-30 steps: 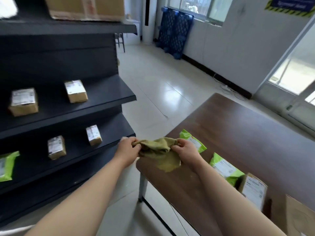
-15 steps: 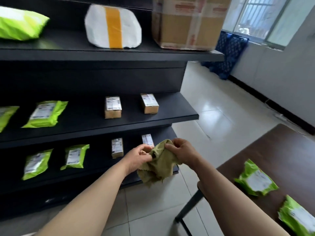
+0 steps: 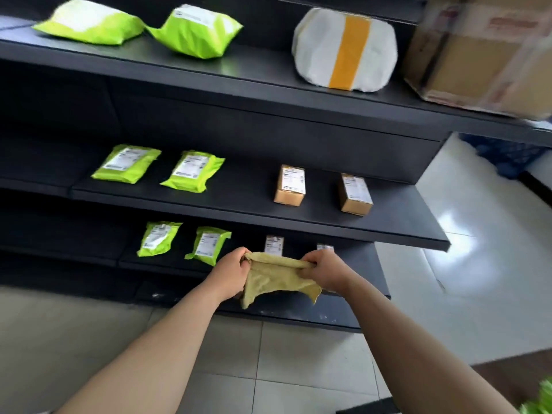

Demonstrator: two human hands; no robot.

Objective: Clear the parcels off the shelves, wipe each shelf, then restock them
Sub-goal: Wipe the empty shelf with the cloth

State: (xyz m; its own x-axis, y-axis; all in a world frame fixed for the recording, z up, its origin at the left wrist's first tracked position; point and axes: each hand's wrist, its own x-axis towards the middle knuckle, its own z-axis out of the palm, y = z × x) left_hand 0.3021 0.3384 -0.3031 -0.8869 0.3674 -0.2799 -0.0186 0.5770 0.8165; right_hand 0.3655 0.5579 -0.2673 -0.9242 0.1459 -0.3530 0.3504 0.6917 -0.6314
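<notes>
White labels (image 3: 294, 177), illegible, on brown boxes (image 3: 289, 196).

Black metal top shelf (image 3: 239, 76), upper frame: two lime-green plastic mailer bags (image 3: 89, 23) (image 3: 194, 32) at left, white padded parcel with yellow tape band (image 3: 343, 49) to their right, large brown cardboard carton (image 3: 478, 55) far right. Black middle shelf (image 3: 254, 204): two green labelled mailers (image 3: 127, 164) (image 3: 192, 171) left, two small brown cardboard boxes (image 3: 289, 185) (image 3: 355, 194) right. Black bottom shelf (image 3: 363, 258): two green labelled pouches (image 3: 158, 239) (image 3: 208, 245) left, two partly hidden labelled boxes (image 3: 274, 244) (image 3: 325, 248) right, behind the olive fabric cloth (image 3: 274, 279) at frame centre.

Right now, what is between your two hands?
A yellowish cloth hangs stretched between the left hand and the right hand. Each hand grips one end of it. The head view shows this.
</notes>
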